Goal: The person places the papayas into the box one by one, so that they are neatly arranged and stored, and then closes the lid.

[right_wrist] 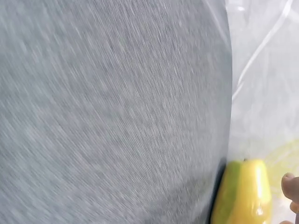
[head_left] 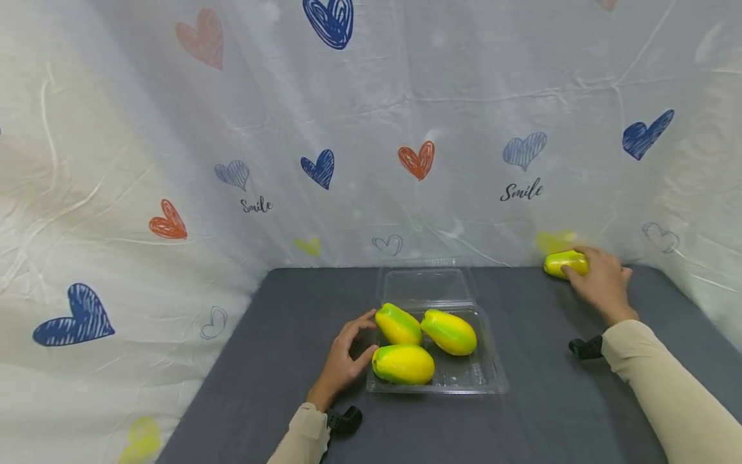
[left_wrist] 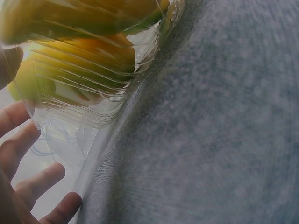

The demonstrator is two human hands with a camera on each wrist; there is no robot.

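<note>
We see a lone yellow-green mango [head_left: 565,263] lying at the far right of the grey table [head_left: 290,361], at about two o'clock from the clear plastic clamshell tray [head_left: 493,380], right against the heart-printed sheet [head_left: 174,161] at the back. The right hand [head_left: 599,280] reaches out on an extended arm in a beige sleeve [head_left: 666,386], palm down, its fingers laid over the mango's right end; whether they actually close around it we cannot tell. The right wrist view adds what the head view hides: the mango [right_wrist: 243,193] lies on the table edge with a fingertip [right_wrist: 290,184] just beside it, apparently short of the skin.

The left hand [head_left: 342,354] rests at nine o'clock of the tray, fingers loosely spread, the fingertips at the tray's left wall and near the back-left mango [head_left: 398,324]. The left wrist view shows those fingers [left_wrist: 28,182] straight and released beside the ribbed tray wall [left_wrist: 84,107]. Three mangoes lie in the tray, its lid [head_left: 423,283] open behind.
</note>
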